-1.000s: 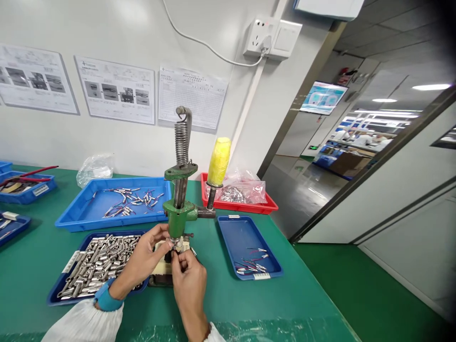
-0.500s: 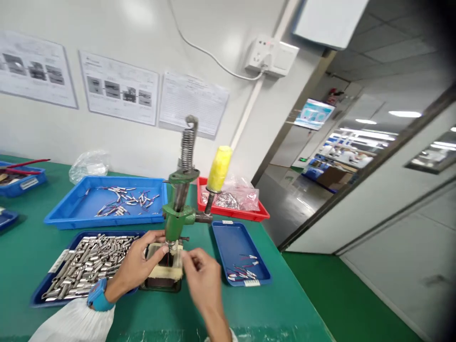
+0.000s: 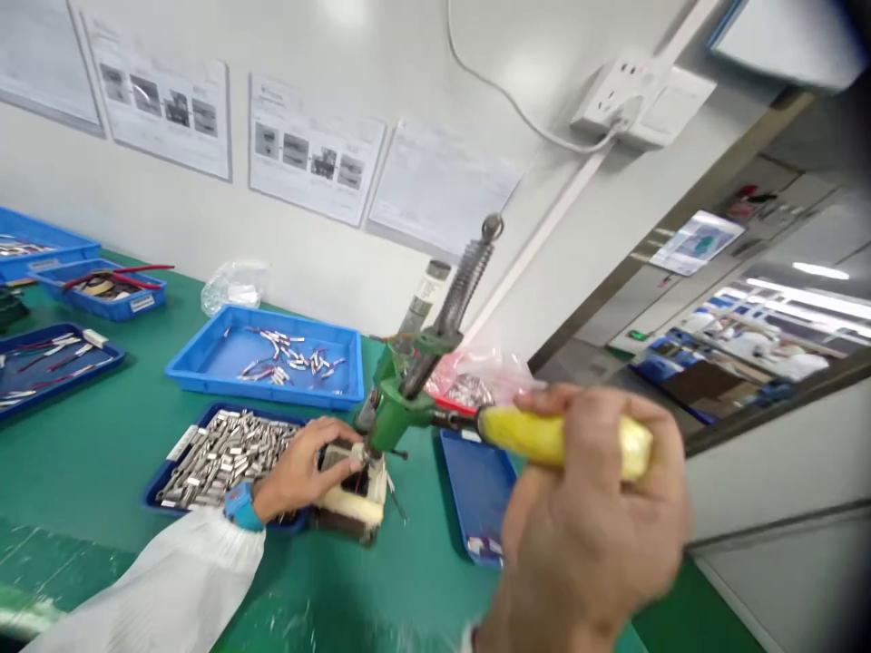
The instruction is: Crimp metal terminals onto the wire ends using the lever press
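A green hand press [image 3: 398, 408] with a long coil spring stands on the green table. My right hand [image 3: 599, 526] is wrapped round its yellow lever handle [image 3: 537, 435], which lies pulled down towards me. My left hand [image 3: 306, 467] rests at the press base [image 3: 350, 499], fingers pinching a small part under the ram; the part itself is too small to name. A dark blue tray of several silver metal sleeves [image 3: 218, 449] sits just left of that hand.
A blue tray [image 3: 265, 363] with wired parts stands behind the press, a red tray [image 3: 442, 404] with a plastic bag to its right. A small blue tray [image 3: 480, 481] lies beside the press. More blue trays [image 3: 54, 354] sit far left. The table edge is at the right.
My right hand left the press base, took hold of the yellow handle and pulled it down from upright. The view swung left and tilted. My left hand stayed at the base.
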Available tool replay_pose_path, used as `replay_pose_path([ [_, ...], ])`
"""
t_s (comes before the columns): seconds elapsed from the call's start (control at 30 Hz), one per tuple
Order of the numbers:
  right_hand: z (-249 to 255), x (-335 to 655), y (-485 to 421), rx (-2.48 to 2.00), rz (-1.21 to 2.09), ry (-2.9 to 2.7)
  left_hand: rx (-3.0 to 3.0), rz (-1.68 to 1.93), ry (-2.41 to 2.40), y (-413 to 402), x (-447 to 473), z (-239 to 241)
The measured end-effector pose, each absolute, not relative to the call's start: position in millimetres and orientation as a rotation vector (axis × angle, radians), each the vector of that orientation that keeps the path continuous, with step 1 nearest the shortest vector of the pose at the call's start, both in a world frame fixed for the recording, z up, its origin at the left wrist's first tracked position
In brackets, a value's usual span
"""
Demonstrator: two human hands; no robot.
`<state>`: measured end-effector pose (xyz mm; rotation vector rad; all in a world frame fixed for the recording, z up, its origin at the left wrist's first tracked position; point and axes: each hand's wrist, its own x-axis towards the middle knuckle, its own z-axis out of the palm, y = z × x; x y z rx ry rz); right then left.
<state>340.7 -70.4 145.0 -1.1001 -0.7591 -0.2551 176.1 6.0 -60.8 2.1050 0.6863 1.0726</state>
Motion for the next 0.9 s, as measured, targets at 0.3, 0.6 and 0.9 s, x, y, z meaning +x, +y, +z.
replay_pose_path([
  [0.3, 22.2, 393.1, -99.4, -1.462, -0.103, -0.955, 2.055, 1.051, 0.726, 4.6, 178.2, -60.3],
  [0.6, -126.5, 375.7, -94.6, -2.026, -0.203, -1.531, 2.023, 1.08, 0.705, -0.3, 187.0, -67.8],
  [0.9, -130.4, 390.2, -94.6, -1.706, 0.217, -1.168, 1.792, 0.653, 0.527, 1.9, 181.2, -30.2],
])
